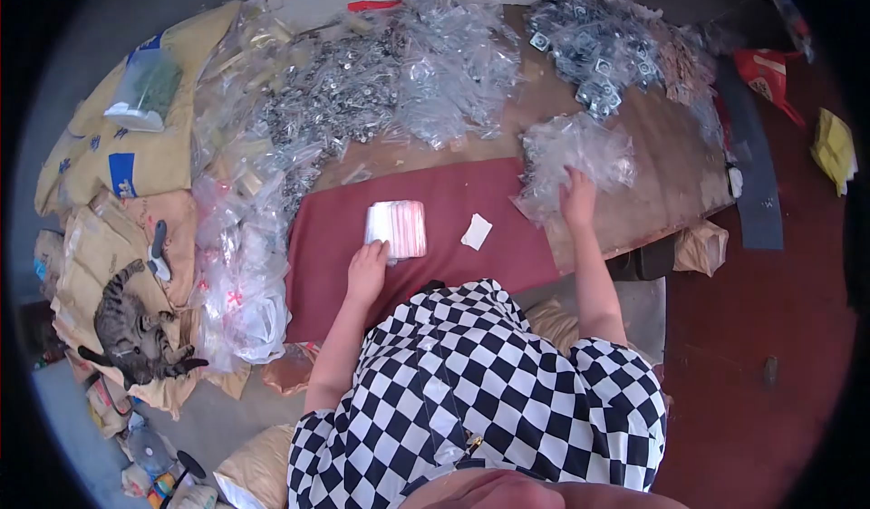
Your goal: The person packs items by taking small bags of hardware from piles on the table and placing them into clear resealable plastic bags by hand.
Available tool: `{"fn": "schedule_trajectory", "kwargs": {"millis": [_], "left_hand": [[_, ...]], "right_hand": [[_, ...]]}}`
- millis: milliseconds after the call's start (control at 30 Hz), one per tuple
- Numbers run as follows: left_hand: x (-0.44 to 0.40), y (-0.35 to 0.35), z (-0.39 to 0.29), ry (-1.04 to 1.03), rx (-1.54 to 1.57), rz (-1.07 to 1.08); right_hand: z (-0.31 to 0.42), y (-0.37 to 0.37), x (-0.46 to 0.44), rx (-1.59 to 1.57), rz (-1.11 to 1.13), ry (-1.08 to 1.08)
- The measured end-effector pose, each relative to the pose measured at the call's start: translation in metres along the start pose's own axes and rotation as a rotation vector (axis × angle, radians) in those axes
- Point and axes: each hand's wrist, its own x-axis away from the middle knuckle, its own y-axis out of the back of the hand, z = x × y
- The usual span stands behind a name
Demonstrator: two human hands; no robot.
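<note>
My left hand (367, 271) is at the lower left corner of a stack of small clear bags with red edges (396, 228), fingers together on it. The stack lies on a dark red cloth (453, 187). To its right is a small white piece of paper (476, 232). My right hand (578, 196) reaches into the near side of a loose pile of clear plastic bags (553, 151) on the brown table; its fingertips are partly lost among the plastic, and any bag between them cannot be made out.
Heaps of small metal parts and clear bags (458, 69) line the table's far side, with bagged metal pieces (598, 56) at the far right. Plastic bags (240, 273) run down the left edge. A tabby cat (131, 323) lies on brown sacks beside a grey-handled tool (159, 251).
</note>
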Motion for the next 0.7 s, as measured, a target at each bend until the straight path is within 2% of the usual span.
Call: {"fn": "schedule_trajectory", "kwargs": {"millis": [33, 100, 167, 267, 300, 367, 567, 633, 700], "left_hand": [[-0.002, 0.004, 0.0, -0.016, 0.0, 0.003], [-0.005, 0.006, 0.0, -0.035, 0.026, -0.064], [-0.008, 0.007, 0.002, 0.035, 0.089, -0.015], [-0.019, 0.024, -0.005, 0.073, 0.133, -0.003], [-0.02, 0.023, 0.002, 0.104, 0.122, 0.031], [-0.022, 0.021, 0.004, 0.094, 0.136, 0.048], [-0.02, 0.02, 0.005, 0.141, 0.165, 0.009], [-0.019, 0.011, 0.009, 0.237, 0.23, -0.1], [-0.024, 0.018, 0.001, 0.284, 0.245, -0.092]], "right_hand": [[0.02, -0.003, 0.006, 0.14, -0.182, 0.117], [0.043, -0.016, 0.018, 0.401, -0.088, 0.312], [0.086, -0.009, 0.023, 0.239, 0.102, 0.457], [0.077, -0.039, 0.007, 0.358, 0.197, 0.528], [0.067, -0.055, -0.002, 0.361, 0.199, 0.522], [0.033, -0.074, -0.015, 0.526, 0.144, 0.371], [0.0, -0.059, -0.039, 0.579, 0.17, 0.318], [-0.01, -0.054, -0.049, 0.663, 0.213, 0.225], [-0.023, -0.043, -0.064, 0.715, 0.245, 0.157]]}}
